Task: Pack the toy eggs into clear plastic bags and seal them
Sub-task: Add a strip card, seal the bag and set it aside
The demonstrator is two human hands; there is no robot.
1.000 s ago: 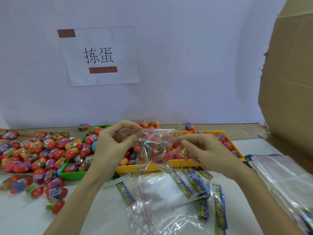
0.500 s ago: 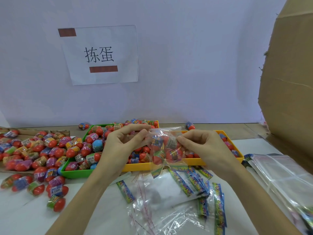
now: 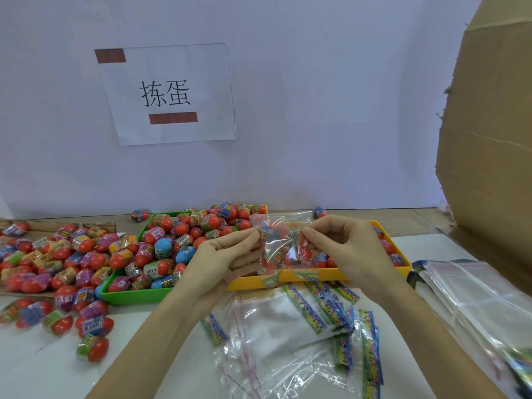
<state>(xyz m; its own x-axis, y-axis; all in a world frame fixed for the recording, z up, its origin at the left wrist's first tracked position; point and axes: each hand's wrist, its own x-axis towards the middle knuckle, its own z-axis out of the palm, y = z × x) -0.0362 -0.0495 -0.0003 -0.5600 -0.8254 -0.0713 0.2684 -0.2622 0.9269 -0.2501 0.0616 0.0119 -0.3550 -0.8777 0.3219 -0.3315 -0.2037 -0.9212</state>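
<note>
A: Head view: where is the clear bag?

B: Held above the yellow tray, with toy eggs inside. The left hand pinches its edge at nine o'clock, the right hand at three o'clock.

A: And the rest?

B: Loose eggs fill the green tray and bench at nine o'clock; empty bags lie at six o'clock.

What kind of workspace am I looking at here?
Probably a hand-packing station: loose toy eggs piled in a green tray, a stack of clear bags, and a wall sign labelling the job.
</note>
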